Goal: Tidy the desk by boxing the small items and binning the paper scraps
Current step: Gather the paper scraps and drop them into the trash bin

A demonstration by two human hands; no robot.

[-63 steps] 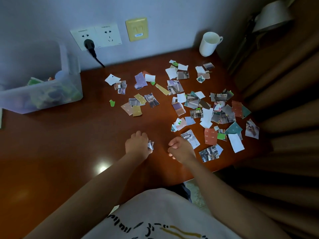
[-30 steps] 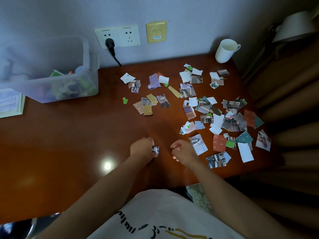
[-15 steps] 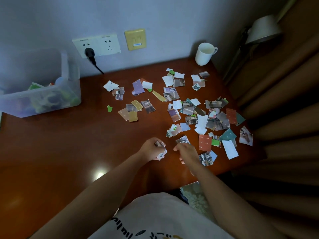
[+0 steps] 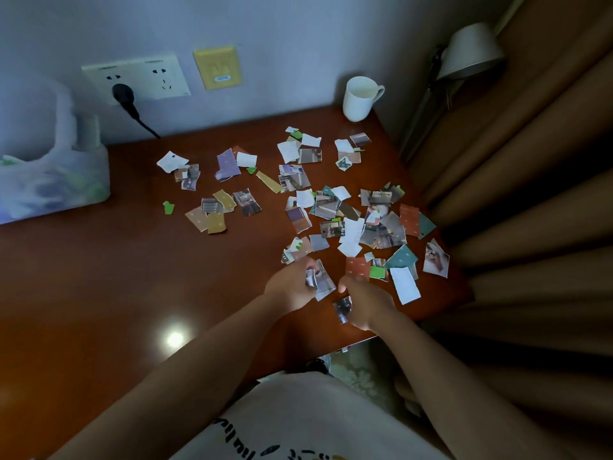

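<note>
Several torn paper scraps (image 4: 335, 207) lie scattered over the right half of the brown desk (image 4: 99, 293). My left hand (image 4: 292, 287) is curled at the near edge of the pile, pinching a few small scraps (image 4: 311, 278) between its fingertips. My right hand (image 4: 366, 305) sits just to its right with a photo scrap (image 4: 342, 308) held at the thumb side. A clear plastic box (image 4: 53, 184) with small items inside stands at the desk's far left, blurred.
A white mug (image 4: 360, 98) stands at the far right corner by the wall. A black plug (image 4: 124, 96) and cable run from the wall socket. A lamp (image 4: 471, 51) and brown curtains (image 4: 530, 210) border the desk's right edge.
Both hands moved forward and right from the bare desk to the near edge of the scrap pile. My right hand, a fist before, now holds a photo scrap.
</note>
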